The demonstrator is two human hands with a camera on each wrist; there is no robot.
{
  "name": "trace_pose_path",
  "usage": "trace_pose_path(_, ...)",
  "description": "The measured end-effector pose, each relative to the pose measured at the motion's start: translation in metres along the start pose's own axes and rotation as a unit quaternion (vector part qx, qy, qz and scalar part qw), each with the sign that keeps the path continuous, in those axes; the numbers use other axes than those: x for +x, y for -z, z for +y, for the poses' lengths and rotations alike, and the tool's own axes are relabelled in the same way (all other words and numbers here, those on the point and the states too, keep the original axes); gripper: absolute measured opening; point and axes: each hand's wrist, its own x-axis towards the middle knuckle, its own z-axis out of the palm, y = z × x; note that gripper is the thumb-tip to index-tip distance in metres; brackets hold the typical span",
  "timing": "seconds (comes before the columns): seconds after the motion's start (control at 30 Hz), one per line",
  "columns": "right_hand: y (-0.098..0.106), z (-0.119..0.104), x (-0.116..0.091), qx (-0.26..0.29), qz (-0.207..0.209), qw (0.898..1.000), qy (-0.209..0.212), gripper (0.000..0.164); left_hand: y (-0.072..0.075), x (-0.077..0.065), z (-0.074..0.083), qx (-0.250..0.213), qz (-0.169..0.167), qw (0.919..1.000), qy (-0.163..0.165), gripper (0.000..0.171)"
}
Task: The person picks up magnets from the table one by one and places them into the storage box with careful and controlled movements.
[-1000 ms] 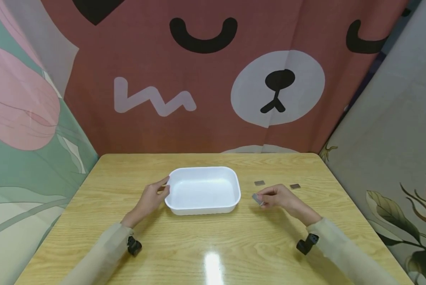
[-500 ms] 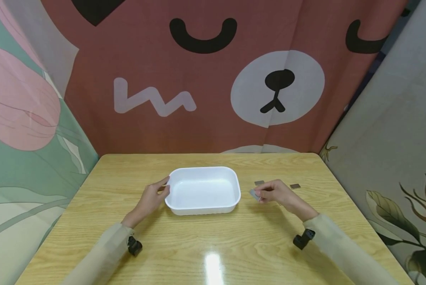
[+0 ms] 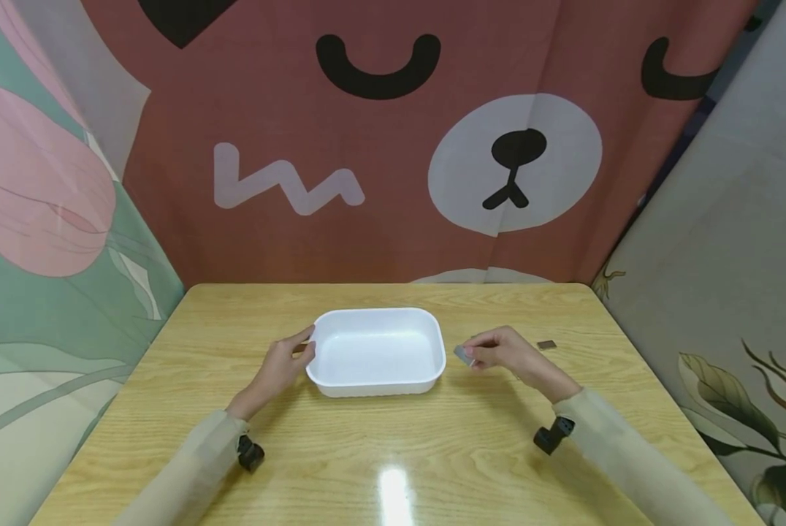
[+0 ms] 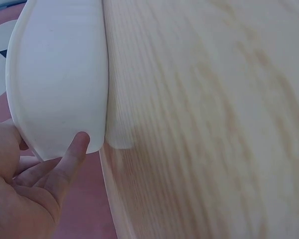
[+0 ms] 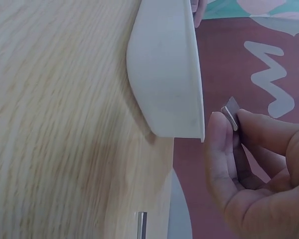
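A white plastic tray point(image 3: 376, 351) with rounded corners sits on the table, its inside bare. My left hand point(image 3: 286, 365) holds its left end; in the left wrist view the thumb point(image 4: 78, 144) lies against the outer wall and other fingers reach behind the rim. Just right of the tray, my right hand point(image 3: 511, 356) pinches a small flat grey metal piece point(image 3: 462, 356) between thumb and fingertips. Seen from the right wrist, that metal piece point(image 5: 230, 115) shows a bright thick edge and is held up beside the tray's end.
Another small metal piece point(image 3: 547, 344) lies on the wooden table point(image 3: 327, 453) to the right of my right hand. A metal piece point(image 5: 142, 225) also shows at the bottom of the right wrist view. Printed curtains point(image 3: 288, 248) stand behind and beside the table.
My right hand has moved left and slightly away from me with the metal piece, closer to the tray. It now covers most of a piece lying behind it. The left hand stays put.
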Motion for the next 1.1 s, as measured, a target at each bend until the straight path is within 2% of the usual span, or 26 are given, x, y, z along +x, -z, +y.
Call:
trace_pose_path(0.13,-0.001,-0.002,0.003,-0.002,0.006,1.000,0.005,0.029,-0.001,0.000,0.000,-0.003,-0.002,1.0000,0.001,0.041)
trace_pose_path(0.5,-0.005,-0.006,0.009,0.010,-0.010,1.000,0.014,0.033,-0.002,0.000,-0.002,0.000,-0.002,1.0000,0.006,0.042)
trace_pose_path(0.83,-0.011,-0.008,0.015,0.013,-0.012,0.999,0.043,0.027,-0.001,0.000,-0.002,-0.004,-0.003,1.0000,0.001,0.042)
trace_pose_path(1.1,-0.016,-0.013,0.023,0.002,-0.011,0.999,0.040,0.023,-0.001,-0.001,-0.001,-0.005,-0.002,1.0000,0.006,0.042)
